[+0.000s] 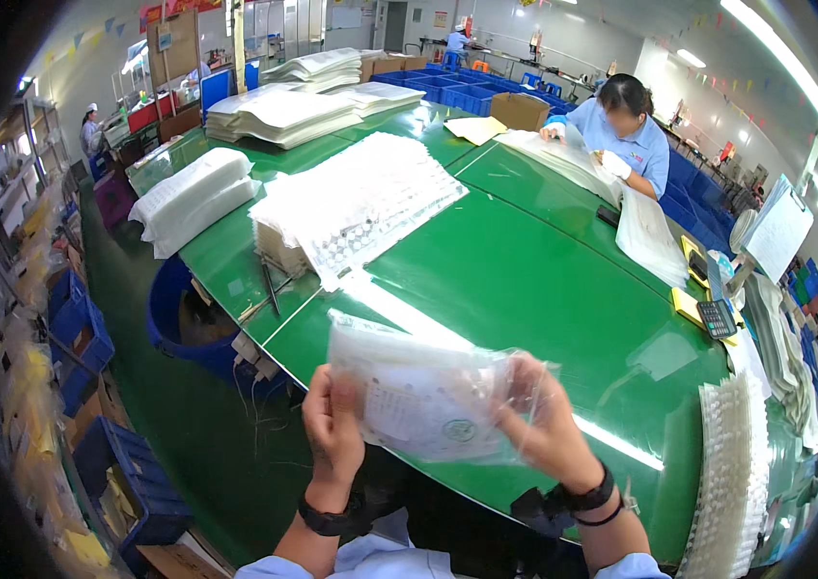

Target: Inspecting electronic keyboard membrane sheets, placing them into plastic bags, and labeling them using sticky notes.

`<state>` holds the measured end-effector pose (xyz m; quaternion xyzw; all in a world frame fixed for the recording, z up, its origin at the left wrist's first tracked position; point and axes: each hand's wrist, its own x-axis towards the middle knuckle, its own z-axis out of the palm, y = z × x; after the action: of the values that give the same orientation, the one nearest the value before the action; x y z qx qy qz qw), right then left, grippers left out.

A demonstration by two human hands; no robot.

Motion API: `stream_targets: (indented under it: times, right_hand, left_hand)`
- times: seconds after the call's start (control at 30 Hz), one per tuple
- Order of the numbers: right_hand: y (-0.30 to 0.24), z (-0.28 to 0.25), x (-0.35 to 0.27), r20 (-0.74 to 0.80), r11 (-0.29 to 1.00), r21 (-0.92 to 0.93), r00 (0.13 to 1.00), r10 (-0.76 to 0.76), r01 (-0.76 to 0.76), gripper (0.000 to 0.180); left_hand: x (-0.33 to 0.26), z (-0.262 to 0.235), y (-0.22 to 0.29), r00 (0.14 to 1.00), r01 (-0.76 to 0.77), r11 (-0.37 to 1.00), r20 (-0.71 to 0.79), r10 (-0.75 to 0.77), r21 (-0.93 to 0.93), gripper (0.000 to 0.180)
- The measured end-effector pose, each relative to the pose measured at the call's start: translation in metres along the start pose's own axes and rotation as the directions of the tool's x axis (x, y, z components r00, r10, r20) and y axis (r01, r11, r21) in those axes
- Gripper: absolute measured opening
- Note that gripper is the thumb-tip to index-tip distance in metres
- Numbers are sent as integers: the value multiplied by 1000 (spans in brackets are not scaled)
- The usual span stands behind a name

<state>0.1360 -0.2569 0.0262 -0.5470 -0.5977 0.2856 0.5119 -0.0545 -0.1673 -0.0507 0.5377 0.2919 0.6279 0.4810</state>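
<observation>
Between my two hands, above the near edge of the green table (544,280), is a clear plastic bag (428,400) with white printed contents and a round green mark. My left hand (333,420) grips the bag's left side, thumb on the front. At the other end, my right hand (544,420) is closed on the right side, its fingers partly behind the loose film. What lies inside the bag is not plain through the plastic. Beyond it a stack of white perforated sheets (360,198) rests on the table.
A blue bin (172,309) stands below the table's left edge. Bagged white stock (192,198) and piled sheets (278,116) lie farther back. A co-worker (626,135) handles sheets across the table. At right are a calculator (716,318) and a strip of translucent sheets (732,473).
</observation>
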Motion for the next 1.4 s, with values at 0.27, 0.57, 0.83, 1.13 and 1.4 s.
stream_targets:
  times: [0.27,0.57,0.83,1.13,1.4]
  right_hand:
    - [6,7,-11,-189,912,408,973,131,-43,54]
    - [40,-63,-29,-357,844,518,860,363,-141,42]
    - [66,-62,-81,-229,788,478,810,539,-389,45]
    - [65,-62,-100,-254,800,450,802,541,-397,47]
    - [67,-66,-102,-243,828,358,813,530,-432,47]
  left_hand:
    - [32,-21,-5,979,132,981,-134,-151,-142,31]
    - [122,-116,-23,995,97,892,-12,-102,441,32]
    - [149,-128,-67,999,-32,564,47,-13,825,31]
    - [102,-94,-22,955,-229,217,176,238,949,36]
    - [63,-34,-24,838,-545,62,546,-12,836,82]
